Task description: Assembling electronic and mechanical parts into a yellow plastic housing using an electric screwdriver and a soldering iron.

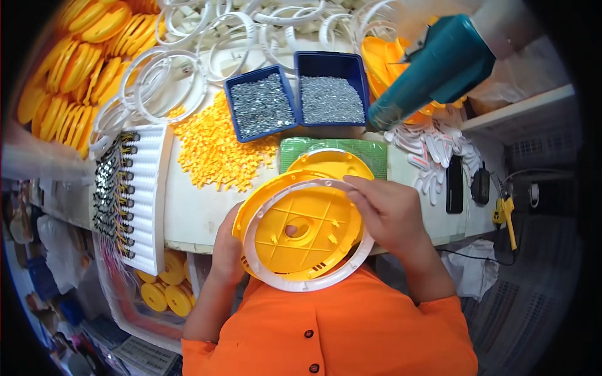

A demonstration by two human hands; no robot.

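Just above the near edge of the white surface (200, 229), in front of the orange shirt (295, 332), a yellow disc (320, 216) and a white ring (307, 285) are held together, the ring over the disc's ribbed face but low and off-centre. The right hand (392, 213) has its fingers pinching the ring at the upper right; the left hand (229, 247) grasps the disc by its left edge. The pairing looks barely begun: the rims do not line up, so seating the ring appears left to do, and no fastener can be made out in it. Most of the left fingers are hidden behind the disc, though what seems a fingertip shows through its central hole. A second yellow disc (335, 163) beyond is partly covered by the held pieces. The teal power tool (433, 69) fades into blur at its upper end, and a smeared pale shape (50, 160) at the left is too indistinct to identify.
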